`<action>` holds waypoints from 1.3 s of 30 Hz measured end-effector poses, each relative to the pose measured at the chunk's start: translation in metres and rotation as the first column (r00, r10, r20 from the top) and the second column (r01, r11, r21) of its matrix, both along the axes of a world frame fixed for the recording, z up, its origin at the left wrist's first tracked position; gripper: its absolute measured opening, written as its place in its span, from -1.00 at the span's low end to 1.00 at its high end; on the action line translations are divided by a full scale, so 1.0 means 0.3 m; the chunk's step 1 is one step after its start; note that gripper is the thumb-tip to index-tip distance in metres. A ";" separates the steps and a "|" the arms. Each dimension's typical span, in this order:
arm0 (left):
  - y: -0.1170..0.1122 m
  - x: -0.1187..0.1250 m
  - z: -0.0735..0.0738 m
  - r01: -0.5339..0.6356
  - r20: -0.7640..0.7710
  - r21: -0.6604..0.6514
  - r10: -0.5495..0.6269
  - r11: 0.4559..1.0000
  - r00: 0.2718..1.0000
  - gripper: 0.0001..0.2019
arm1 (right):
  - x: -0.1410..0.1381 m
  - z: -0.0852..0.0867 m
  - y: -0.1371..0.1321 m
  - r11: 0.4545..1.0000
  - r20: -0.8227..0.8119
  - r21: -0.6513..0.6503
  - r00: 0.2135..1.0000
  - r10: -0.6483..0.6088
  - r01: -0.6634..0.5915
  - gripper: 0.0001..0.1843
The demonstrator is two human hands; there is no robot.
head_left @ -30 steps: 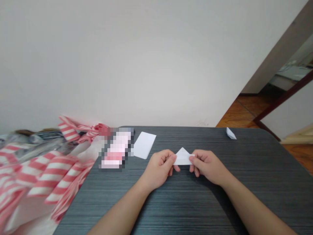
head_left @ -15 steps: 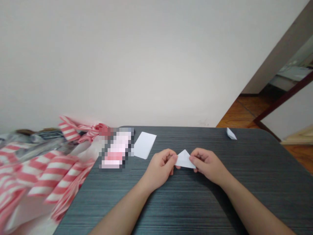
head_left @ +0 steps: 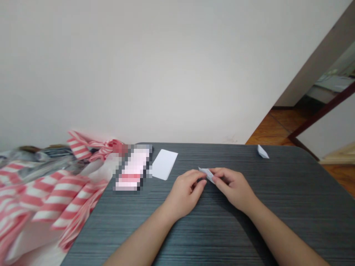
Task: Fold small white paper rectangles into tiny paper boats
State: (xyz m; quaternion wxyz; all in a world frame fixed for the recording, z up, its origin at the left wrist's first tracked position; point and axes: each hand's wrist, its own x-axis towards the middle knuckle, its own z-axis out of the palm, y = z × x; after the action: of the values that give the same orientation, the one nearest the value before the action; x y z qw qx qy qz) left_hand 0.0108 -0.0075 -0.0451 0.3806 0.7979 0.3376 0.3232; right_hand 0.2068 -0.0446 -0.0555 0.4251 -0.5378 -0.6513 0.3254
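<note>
A small piece of folded white paper [head_left: 207, 173] is between my hands above the dark table, tilted so that it looks like a narrow strip. My right hand [head_left: 234, 186] pinches its near right end between thumb and fingers. My left hand [head_left: 186, 193] is at the paper's left side, thumb and forefinger apart, with the fingertips close to or touching its edge. Left of my hands lies a stack of white paper sheets [head_left: 165, 164]. Another folded white paper piece [head_left: 262, 152] rests near the table's far right edge.
A blurred-out, phone-like object [head_left: 133, 168] lies at the table's [head_left: 177, 236] left edge. Red-and-white striped cloth [head_left: 52, 197] is heaped to the left. A pale wall [head_left: 177, 74] stands behind the table, and a wooden floor [head_left: 273, 127] shows at the right.
The folded paper has turned from a flat triangle facing me to a narrow, slanted strip. My left thumb and forefinger have come off its left corner; my right hand still holds it.
</note>
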 end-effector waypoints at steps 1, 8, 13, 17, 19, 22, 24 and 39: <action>0.000 0.001 -0.003 0.003 -0.010 -0.001 -0.003 1.000 1.000 -0.78 | -0.001 0.000 -0.001 0.999 0.007 0.017 0.999 0.032 -0.032 -0.88; -0.001 -0.001 -0.028 -0.045 -0.009 -0.111 0.044 0.993 0.999 -0.73 | 0.003 0.016 -0.012 0.977 0.131 0.111 0.977 0.168 -0.183 -0.80; 0.002 0.000 -0.037 -0.101 -0.016 -0.162 0.100 0.982 0.995 -0.75 | -0.002 0.018 -0.009 0.957 0.203 0.151 0.955 0.216 -0.249 -0.76; 0.005 -0.001 -0.040 -0.108 -0.025 -0.227 0.105 0.968 0.994 -0.77 | -0.002 0.016 -0.011 0.966 0.193 0.176 0.969 0.156 -0.190 -0.79; 0.006 -0.002 -0.038 -0.103 -0.027 -0.254 0.099 0.962 0.995 -0.75 | -0.001 0.014 -0.013 0.978 0.159 0.184 0.985 0.072 -0.101 -0.81; 0.006 -0.003 -0.030 -0.087 -0.036 -0.225 0.081 0.970 0.996 -0.75 | 0.000 0.004 -0.014 0.991 0.089 0.130 0.996 -0.008 -0.004 -0.81; 0.007 -0.004 -0.021 -0.064 -0.039 -0.197 0.057 0.978 0.998 -0.76 | 0.000 -0.007 -0.014 1.000 0.030 0.026 0.999 0.012 -0.013 -0.85; 0.004 -0.004 0.012 -0.025 -0.051 -0.293 0.010 0.956 0.999 -0.75 | 0.001 0.001 -0.023 0.991 0.011 -0.115 0.997 0.072 -0.070 -0.98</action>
State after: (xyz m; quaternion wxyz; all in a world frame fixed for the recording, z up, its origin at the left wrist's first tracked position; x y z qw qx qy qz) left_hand 0.0095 -0.0062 -0.0416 0.4836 0.7373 0.3981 0.2532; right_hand 0.2072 -0.0514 -0.0551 0.3768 -0.5403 -0.6533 0.3731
